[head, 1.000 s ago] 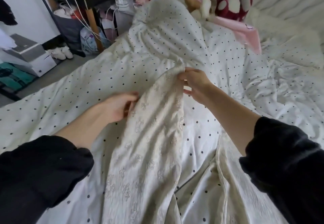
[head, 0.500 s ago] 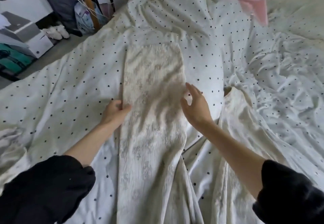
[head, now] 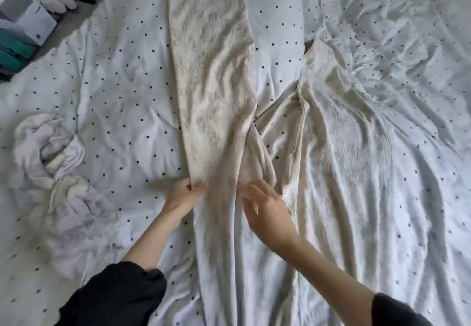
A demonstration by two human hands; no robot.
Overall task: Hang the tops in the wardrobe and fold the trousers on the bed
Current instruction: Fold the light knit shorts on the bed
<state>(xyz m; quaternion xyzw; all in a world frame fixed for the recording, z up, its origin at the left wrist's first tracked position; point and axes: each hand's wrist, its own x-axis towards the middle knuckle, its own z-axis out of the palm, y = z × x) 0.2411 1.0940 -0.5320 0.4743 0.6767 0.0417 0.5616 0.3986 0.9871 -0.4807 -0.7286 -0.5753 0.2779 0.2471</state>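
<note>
Hands (head: 183,194) moved down, cream patterned trousers (head: 214,70)

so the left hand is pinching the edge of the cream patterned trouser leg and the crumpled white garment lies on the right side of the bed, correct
Not quite. The head view shows the crumpled white garment on the left side of the polka-dot bed, not the right. The left hand does pinch the cream patterned trouser leg at its edge.

Soft daylight, slight blur, wide-angle edge distortion
</note>
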